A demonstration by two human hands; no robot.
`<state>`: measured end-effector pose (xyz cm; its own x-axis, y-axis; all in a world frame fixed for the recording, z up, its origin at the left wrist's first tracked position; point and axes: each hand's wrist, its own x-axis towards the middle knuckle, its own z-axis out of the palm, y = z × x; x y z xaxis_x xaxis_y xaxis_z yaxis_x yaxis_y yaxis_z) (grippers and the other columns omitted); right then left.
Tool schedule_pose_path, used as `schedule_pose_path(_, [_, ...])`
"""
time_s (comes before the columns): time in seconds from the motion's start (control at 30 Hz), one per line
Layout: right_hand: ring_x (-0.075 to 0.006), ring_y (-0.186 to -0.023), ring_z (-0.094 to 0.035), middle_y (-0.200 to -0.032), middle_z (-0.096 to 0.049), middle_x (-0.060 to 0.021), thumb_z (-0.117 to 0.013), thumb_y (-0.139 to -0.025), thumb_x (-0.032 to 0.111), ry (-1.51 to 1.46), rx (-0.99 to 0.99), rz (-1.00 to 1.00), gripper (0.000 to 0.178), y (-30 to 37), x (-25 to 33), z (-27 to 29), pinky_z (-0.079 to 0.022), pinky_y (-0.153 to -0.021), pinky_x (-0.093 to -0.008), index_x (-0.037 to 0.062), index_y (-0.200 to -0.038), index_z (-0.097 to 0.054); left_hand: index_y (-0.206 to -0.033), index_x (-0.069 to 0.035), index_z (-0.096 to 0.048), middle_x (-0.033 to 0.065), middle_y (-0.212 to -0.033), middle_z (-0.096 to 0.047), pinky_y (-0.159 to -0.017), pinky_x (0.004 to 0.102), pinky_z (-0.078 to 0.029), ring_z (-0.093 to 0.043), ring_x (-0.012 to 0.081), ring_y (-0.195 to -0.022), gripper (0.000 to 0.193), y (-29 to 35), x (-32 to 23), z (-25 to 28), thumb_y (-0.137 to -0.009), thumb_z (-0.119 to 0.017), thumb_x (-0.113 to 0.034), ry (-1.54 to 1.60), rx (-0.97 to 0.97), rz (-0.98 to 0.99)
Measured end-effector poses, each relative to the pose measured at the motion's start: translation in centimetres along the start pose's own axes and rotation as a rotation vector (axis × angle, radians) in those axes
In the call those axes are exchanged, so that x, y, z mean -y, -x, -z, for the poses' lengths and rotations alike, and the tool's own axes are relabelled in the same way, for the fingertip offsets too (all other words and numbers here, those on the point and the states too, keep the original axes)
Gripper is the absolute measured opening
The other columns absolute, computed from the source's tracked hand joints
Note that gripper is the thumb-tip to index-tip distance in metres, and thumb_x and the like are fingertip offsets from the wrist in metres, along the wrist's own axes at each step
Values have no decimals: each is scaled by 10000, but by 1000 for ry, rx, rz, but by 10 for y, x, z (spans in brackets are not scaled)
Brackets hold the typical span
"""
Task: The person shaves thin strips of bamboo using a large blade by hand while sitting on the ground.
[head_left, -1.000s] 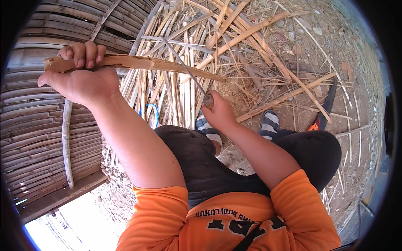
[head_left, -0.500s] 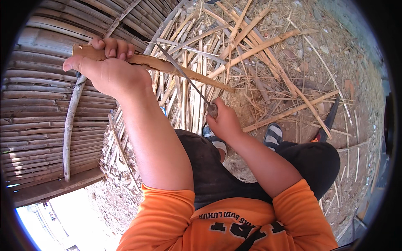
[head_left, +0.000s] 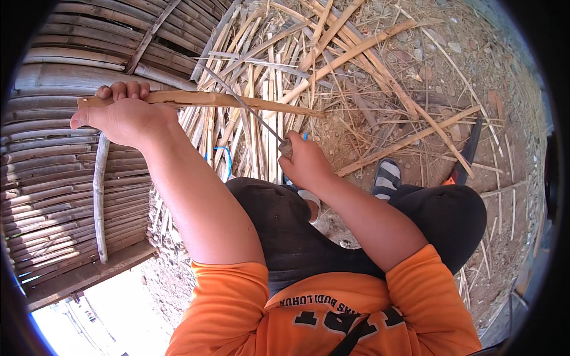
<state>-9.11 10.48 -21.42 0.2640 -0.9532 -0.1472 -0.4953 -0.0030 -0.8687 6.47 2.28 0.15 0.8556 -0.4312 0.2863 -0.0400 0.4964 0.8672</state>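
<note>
My left hand (head_left: 127,115) is closed round one end of a split bamboo strip (head_left: 202,99), its fingers over the far side and the thumb along the near side. The strip lies nearly level across the view, its narrower end pointing right toward the ground. In my right hand (head_left: 309,163) is the short, rounded handle of a long knife (head_left: 255,115). Its thin dark blade slants up and left, crossing the strip near its middle, right of my left hand. Whether the edge bites into the bamboo cannot be made out.
Beyond my knees lies a heap of split bamboo strips (head_left: 273,89), with longer slats (head_left: 368,44) crossed over it. A saw (head_left: 472,145) with an orange handle rests at the right. A bamboo slat wall (head_left: 53,172) with a pole (head_left: 101,202) stands left. Blue cord (head_left: 229,161) shows near my knee.
My left hand has shifted left and slightly nearer, bringing the strip along and closer to level. My right hand has moved a little up and left, the knife still crossing the strip.
</note>
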Motion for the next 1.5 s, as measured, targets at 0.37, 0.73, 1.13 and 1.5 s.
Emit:
schedule_pose_path(0.37, [-440, -841, -683, -860, -690, -236, -718, -823, 131, -1, -61, 126, 358, -4, 26, 10, -545, -749, -518, 9, -1112, -546, -836, -94, -396, 2, -677, -323, -568, 314, -297, -260, 172, -614, 659, 18, -7, -15, -1026, -161, -680, 16, 20, -15])
schedule_pose_path(0.73, [-454, -789, -674, -792, -666, -253, -719, -805, 107, -97, -116, 198, 314, 10, 61, 41, -531, -708, -518, -12, -1049, -559, -800, -121, -418, -16, -666, -328, -558, 274, -266, -249, 130, -582, 730, 16, -5, -10, -972, -147, -778, 12, 3, 8])
schedule_pose_path(1.13, [-439, -816, -678, -806, -679, -238, -701, -813, 124, -72, -113, 151, 317, 16, 77, 65, -546, -708, -522, -41, -1035, -545, -828, -105, -381, -5, -657, -298, -555, 285, -264, -241, 146, -588, 674, 16, -6, -9, -1021, -112, -693, 31, 78, 8])
schedule_pose_path(1.5, [-425, -766, -675, -782, -662, -259, -704, -844, 174, -50, 14, 61, 374, 18, 84, 76, -526, -705, -457, -65, -1106, -588, -862, -99, -406, -13, -665, -327, -545, 264, -281, -276, 127, -576, 670, 14, -6, -5, -1025, -133, -688, 59, 69, 32])
